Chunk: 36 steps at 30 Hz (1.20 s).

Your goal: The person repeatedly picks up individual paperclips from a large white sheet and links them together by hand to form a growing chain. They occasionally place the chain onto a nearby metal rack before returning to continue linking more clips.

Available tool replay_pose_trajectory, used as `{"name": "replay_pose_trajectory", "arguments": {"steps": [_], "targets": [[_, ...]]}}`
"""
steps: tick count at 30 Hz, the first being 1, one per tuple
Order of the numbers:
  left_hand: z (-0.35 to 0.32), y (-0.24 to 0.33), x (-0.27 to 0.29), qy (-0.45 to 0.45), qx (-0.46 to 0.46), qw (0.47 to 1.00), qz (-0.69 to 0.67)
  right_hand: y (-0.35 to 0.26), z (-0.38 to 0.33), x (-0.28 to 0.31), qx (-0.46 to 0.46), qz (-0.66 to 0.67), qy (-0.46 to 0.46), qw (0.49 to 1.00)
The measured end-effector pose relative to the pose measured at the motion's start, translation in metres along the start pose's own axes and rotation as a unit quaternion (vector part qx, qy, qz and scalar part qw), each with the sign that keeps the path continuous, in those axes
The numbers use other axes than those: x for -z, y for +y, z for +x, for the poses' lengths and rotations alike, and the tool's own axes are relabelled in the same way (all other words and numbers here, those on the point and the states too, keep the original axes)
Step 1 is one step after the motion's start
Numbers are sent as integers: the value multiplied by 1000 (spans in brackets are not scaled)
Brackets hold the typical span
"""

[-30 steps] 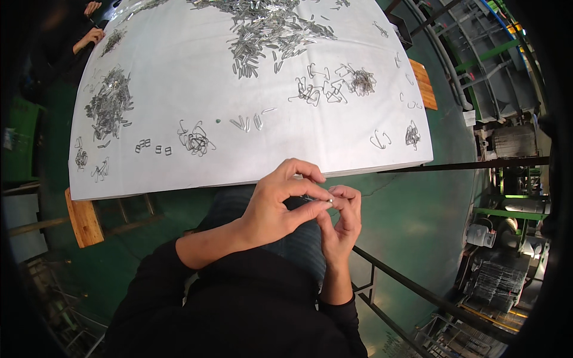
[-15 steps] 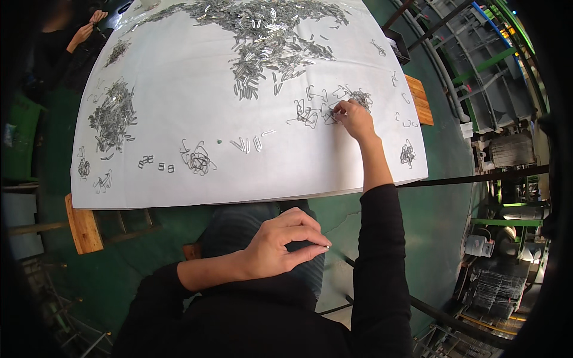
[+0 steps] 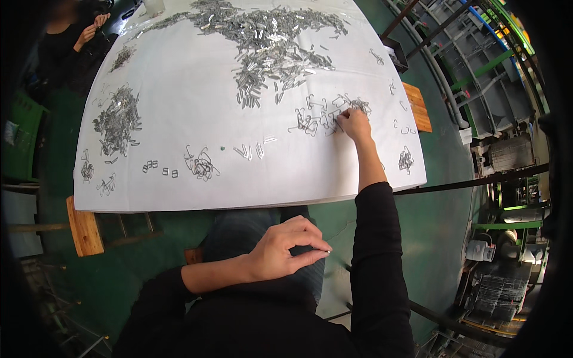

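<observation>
My left hand [image 3: 289,247] is held over my lap, off the table's near edge. Its thumb and fingertips are pinched on a tiny shiny bit, too small to name. Out over the table, my right hand [image 3: 356,125] has its fingers closed at the edge of a loose cluster of bent wire hooks [image 3: 307,121]. The fingertips meet at a bent wire hook, partly hidden by them. A denser tangle of hooks [image 3: 360,106] lies just beyond the knuckles. Left of this hand, several slim oblong metal clips [image 3: 246,151] lie in a loose row.
A white-covered table [image 3: 179,113] carries a large heap of metal clips [image 3: 262,42] at the far side and another pile [image 3: 117,122] at left. A tangle of wire hooks [image 3: 200,164] lies near the front. Another person's hand [image 3: 88,36] shows at far left. Wooden stools [image 3: 85,227] flank the table.
My right hand has shifted slightly nearer, its fingers still at the wire hooks. My left hand keeps its pinch. The whole view has tilted a little.
</observation>
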<state>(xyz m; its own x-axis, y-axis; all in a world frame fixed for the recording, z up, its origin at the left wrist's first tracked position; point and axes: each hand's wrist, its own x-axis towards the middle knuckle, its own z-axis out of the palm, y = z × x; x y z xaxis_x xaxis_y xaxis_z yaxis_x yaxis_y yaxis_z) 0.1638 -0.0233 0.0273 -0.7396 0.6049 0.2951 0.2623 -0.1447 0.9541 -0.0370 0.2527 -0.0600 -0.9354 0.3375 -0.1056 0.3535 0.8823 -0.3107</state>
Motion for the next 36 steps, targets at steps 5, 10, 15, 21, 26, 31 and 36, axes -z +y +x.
{"name": "replay_pose_trajectory", "arguments": {"steps": [5,10,15,21,26,31,36], "targets": [[-2,1,-5,15,-1,1000,12,-12,17,-18,0,-44,-48,998],[0,1,-6,5,9,1000,-8,-26,-5,-12,60,-72,39,995],[3,0,-7,28,3,999,30,-27,-55,-3,122,-40,77,989],[11,-6,-10,54,-17,998,42,-1,-101,-5,48,383,5,923],[14,-10,-9,61,-6,997,46,5,-141,24,-62,539,-85,836],[12,-8,-6,72,-9,997,42,-19,-225,63,-57,655,-52,752],[10,-6,-7,84,-6,996,20,-44,-291,74,36,710,3,703]]}}
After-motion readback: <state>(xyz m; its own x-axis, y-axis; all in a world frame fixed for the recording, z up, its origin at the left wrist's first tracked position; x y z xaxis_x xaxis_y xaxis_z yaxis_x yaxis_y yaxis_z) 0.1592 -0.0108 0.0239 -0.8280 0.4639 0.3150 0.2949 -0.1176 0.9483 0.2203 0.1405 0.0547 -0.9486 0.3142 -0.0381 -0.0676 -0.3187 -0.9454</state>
